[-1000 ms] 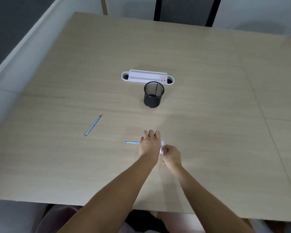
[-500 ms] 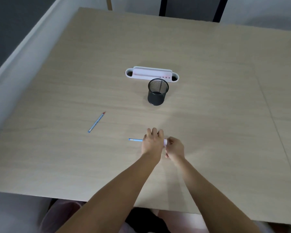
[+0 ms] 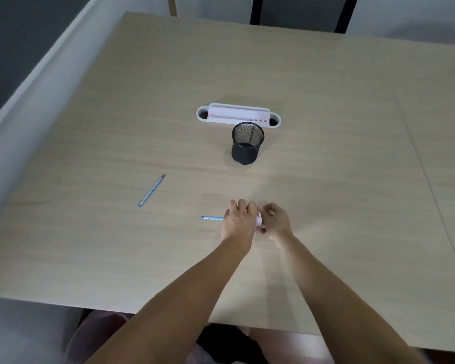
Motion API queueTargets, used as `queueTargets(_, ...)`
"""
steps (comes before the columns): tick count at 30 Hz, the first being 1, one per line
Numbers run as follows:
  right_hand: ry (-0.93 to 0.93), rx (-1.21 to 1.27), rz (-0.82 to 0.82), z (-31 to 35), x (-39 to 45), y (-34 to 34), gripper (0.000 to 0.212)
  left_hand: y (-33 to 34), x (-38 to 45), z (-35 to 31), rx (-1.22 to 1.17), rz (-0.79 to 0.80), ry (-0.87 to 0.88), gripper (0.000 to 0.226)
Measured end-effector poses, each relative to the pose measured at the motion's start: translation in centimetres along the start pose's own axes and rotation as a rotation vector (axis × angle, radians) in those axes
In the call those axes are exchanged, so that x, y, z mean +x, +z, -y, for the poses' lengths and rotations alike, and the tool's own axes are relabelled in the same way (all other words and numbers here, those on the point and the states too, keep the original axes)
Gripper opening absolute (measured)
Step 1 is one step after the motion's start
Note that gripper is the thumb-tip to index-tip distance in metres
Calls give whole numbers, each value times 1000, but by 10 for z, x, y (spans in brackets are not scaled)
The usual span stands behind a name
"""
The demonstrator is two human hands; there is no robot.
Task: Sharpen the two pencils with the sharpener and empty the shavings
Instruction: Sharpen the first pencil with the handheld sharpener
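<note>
My left hand [image 3: 238, 222] grips a blue pencil [image 3: 212, 218] whose back end sticks out to the left; its tip is hidden between my hands. My right hand [image 3: 276, 222] holds a small pale pink sharpener [image 3: 258, 221], mostly hidden, pressed against the left hand. A second blue pencil with a red tip [image 3: 151, 190] lies loose on the table [image 3: 352, 179] to the left, away from both hands.
A black mesh cup [image 3: 247, 143] stands beyond my hands near the table's middle. Behind it lies a white and pink pencil case [image 3: 238, 116]. A dark chair [image 3: 297, 11] is at the far edge. The near table edge crosses over my forearms.
My right hand has turned slightly around the sharpener, with fingers now lifted higher. The left hand keeps the pencil in the same spot. The camera view shifted a little.
</note>
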State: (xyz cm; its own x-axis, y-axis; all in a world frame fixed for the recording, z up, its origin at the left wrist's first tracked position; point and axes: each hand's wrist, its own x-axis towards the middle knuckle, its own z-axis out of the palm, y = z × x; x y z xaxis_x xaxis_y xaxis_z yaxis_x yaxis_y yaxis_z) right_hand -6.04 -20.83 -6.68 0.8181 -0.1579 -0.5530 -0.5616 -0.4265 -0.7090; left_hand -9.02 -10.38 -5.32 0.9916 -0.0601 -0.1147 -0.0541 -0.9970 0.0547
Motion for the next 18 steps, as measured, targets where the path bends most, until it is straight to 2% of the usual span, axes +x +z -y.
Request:
queueTargets(3, -7, -91, -25, -22, -25, 11, 27, -2, -1, -1, 10, 2, -11, 32)
queueTargets(8, -87, -89, 38, -25, -70, -11, 42, -6, 0, -3, -6, 37, -5, 51)
queueTargets(11, -164, -41, 74, 0, -54, -24, 37, -7, -2, -2, -66, 47, 14, 46)
queueTargets(14, -207, -54, -11, 16, -24, -19, 35, -10, 0, -3, -3, 76, -1, 47)
queueTargets(16, -148, -89, -39, 14, -4, -9, 30, 0, 2, -2, -8, 4, 9, 45)
queueTargets(18, -57, -100, -25, 8, 1, -1, 24, 1, 1, 0, 8, 19, 5, 51)
